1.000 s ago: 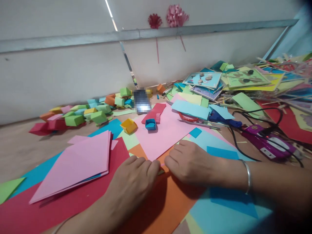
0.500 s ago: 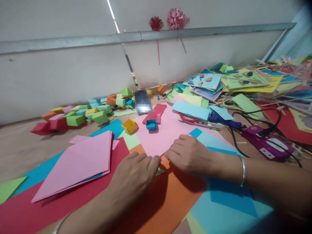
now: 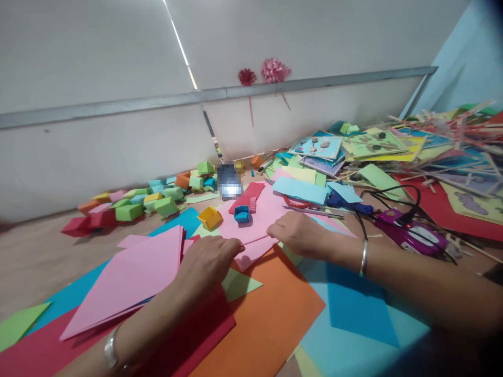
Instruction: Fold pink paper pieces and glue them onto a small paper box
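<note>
A: What are the two hands doing at this moment?

B: The left hand (image 3: 208, 262) is lying palm down with its fingertips pressing on the near edge of the pink sheet (image 3: 255, 222). The right hand (image 3: 301, 234) is resting on the same sheet from the other side, fingers curled, and its grip is pinching the paper's edge. The left grip is flat rather than clenched; whether it is actually pinching the paper I cannot tell.

A: And where is that pink sheet lying?

B: It is lying on the tabletop (image 3: 35, 256), overlapping the orange sheet (image 3: 271, 314) just in front of it. A small blue paper box (image 3: 242, 213) is sitting on its far part, and a yellow paper box (image 3: 209, 217) is standing just beside its left edge.

A: What else is surrounding the hands?

B: A folded pink stack (image 3: 129, 277) is lying to the left over a red sheet (image 3: 39, 345). A purple glue gun (image 3: 411, 235) with black cable is lying to the right, near the blue-handled scissors (image 3: 346, 201). A row of coloured paper boxes (image 3: 133, 201) is running along the wall, and decorated cards (image 3: 316, 147) are piling up at the far right.
</note>
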Demonstrator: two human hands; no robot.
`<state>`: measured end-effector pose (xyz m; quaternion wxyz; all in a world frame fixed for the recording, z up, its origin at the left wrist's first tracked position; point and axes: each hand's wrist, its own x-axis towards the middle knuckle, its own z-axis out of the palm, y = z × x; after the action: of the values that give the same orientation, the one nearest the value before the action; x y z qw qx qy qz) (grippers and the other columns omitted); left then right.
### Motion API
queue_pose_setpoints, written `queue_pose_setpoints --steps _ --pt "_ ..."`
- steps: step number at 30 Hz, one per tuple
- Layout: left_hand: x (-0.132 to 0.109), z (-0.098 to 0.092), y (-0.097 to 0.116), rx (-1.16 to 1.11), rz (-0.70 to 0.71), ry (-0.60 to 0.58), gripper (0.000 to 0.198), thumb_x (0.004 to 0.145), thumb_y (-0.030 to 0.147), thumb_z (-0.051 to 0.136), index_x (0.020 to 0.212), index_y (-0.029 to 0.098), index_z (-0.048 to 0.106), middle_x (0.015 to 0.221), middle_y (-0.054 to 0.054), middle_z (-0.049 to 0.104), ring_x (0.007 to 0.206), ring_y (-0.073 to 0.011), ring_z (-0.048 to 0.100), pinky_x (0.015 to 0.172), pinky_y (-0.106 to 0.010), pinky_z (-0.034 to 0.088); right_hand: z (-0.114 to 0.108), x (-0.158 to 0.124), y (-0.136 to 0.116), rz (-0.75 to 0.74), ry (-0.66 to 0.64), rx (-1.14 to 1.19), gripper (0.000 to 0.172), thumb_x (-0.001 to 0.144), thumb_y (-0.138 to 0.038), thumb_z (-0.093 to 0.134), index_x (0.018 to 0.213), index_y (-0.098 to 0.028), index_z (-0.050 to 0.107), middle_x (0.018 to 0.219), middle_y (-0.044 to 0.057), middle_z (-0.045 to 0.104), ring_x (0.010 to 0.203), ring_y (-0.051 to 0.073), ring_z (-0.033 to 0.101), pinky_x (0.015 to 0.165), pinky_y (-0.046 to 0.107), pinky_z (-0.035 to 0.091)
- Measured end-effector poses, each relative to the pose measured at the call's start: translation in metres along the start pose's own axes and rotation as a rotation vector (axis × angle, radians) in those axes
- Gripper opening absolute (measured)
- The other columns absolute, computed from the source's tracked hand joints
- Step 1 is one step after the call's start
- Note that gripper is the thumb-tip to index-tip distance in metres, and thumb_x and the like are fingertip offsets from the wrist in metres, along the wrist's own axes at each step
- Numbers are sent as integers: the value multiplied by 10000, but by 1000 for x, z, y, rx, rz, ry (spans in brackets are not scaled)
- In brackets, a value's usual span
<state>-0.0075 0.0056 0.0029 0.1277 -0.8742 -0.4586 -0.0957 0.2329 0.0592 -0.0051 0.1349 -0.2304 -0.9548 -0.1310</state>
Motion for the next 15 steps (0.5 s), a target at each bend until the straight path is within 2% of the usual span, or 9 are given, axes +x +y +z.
queue_pose_setpoints --steps 4,7,12,15 --pt "7 -4 -21 -229 -90 9 315 911 233 433 676 186 639 614 -27 704 569 -148 639 539 -222 404 2 0 9 195 -36 143 96 849 -38 559 844 -113 617 749 61 670 677 148 576 570 252 284" --pt "11 -13 -33 -418 -97 -22 317 917 271 447 711 192 676 659 -31 739 605 -146 669 574 -216 456 3 2 10 265 -7 217 61 895 -122 580 864 -120 633 758 61 684 681 143 592 578 242 292" --pt "11 -30 -38 -529 -135 -131 318 907 325 475 731 200 708 656 -26 748 564 -134 671 541 -195 476 3 5 2 277 40 295 167 925 -213 582 790 -122 619 699 58 672 618 132 562 554 237 263" --pt "11 -44 -47 -557 -136 -140 325 899 363 487 740 211 727 668 -31 751 582 -143 672 563 -213 489 2 6 -1 248 108 406 179 926 -217 575 773 -130 612 679 42 657 608 122 546 555 226 278"
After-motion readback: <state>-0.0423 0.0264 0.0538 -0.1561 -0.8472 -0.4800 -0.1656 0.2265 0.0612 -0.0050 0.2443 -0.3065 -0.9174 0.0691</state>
